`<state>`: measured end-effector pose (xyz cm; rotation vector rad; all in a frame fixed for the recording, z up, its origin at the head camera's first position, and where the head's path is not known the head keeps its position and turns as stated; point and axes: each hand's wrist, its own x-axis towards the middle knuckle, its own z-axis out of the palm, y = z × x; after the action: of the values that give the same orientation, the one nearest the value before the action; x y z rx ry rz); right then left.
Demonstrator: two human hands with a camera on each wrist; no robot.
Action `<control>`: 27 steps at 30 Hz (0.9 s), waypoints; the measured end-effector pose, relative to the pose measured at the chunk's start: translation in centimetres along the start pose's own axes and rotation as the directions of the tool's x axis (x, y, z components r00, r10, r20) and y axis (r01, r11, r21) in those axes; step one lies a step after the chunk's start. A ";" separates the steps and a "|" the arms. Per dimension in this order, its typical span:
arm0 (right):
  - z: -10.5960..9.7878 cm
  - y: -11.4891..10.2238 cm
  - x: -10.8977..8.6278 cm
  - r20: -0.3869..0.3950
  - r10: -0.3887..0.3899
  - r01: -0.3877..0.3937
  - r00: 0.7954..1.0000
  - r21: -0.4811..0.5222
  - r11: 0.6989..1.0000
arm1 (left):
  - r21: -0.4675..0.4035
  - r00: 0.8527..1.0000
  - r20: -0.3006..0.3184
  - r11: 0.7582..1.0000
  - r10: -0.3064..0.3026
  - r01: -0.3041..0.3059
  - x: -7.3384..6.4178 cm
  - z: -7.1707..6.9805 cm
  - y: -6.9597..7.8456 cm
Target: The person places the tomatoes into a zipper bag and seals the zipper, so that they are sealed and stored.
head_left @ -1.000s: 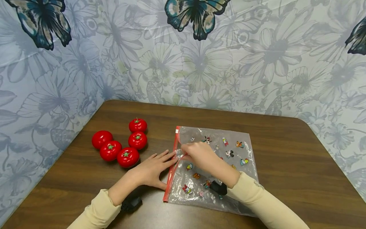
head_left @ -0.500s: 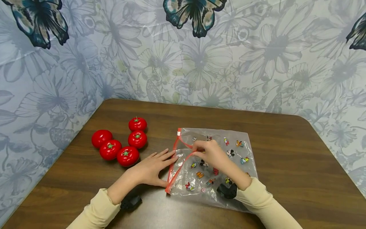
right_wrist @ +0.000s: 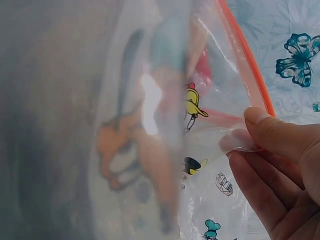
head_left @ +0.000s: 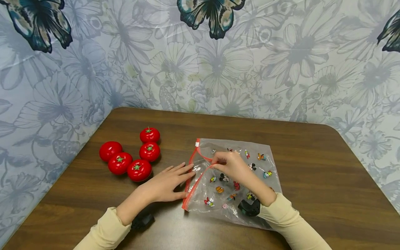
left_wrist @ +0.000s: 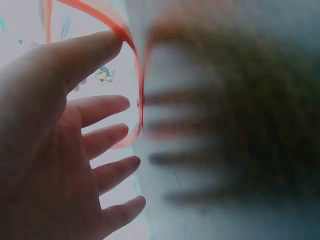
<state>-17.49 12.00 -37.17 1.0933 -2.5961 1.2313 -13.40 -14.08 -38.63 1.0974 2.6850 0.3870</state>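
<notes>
A clear zip bag (head_left: 200, 203) printed with small cartoon characters lies on the table, its red zip edge toward the left. Its mouth gapes, the upper red strip lifted in a peak. My right hand (head_left: 232, 168) pinches that strip between thumb and fingers; the right wrist view shows the thumb (right_wrist: 270, 127) over the plastic. Fingers spread and straight, my left hand (head_left: 165, 184) rests at the lower edge of the mouth, fingertips on the red strip. In the left wrist view, the palm and fingers (left_wrist: 110, 172) appear beside the red strip (left_wrist: 132, 47).
Several glossy red tomatoes (head_left: 139, 170) stand in a group left of the bag, just beyond the left hand. The brown wooden table (head_left: 312, 180) ends at a wall hanging (head_left: 265, 80) with flowers and butterflies. Dark wrist devices (head_left: 249, 207) sit under both wrists.
My right hand has moved to the right, drawing the upper red strip away from the lower one, so the bag's mouth has opened. The left hand has stayed nearly in place.
</notes>
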 end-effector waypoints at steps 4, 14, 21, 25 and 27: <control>0.1 0.1 0.1 -0.009 -0.002 0.001 1.000 -0.015 1.000 | -0.010 0.999 -0.028 0.999 0.038 -0.038 -0.1 -0.4 0.2; 0.1 0.4 0.1 -0.012 0.012 -0.012 1.000 -0.004 1.000 | -0.062 0.993 -0.110 0.996 0.053 -0.060 -1.4 -2.2 0.6; 0.1 0.4 0.0 -0.011 0.026 -0.026 1.000 0.010 1.000 | -0.091 0.966 -0.259 0.995 0.007 -0.031 -4.2 -3.5 -0.7; 0.0 0.4 0.1 -0.007 0.028 -0.028 1.000 0.021 0.999 | -0.139 0.927 -0.363 0.989 -0.091 0.042 -6.3 -3.9 -1.9; -0.1 0.5 0.1 -0.007 0.030 -0.030 1.000 0.026 0.999 | -0.152 0.907 -0.404 0.986 -0.121 0.063 -7.2 -4.0 -2.5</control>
<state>-17.88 12.23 -37.43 1.0563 -2.6077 1.2768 -11.16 -21.49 -34.98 0.9290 2.9972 0.8588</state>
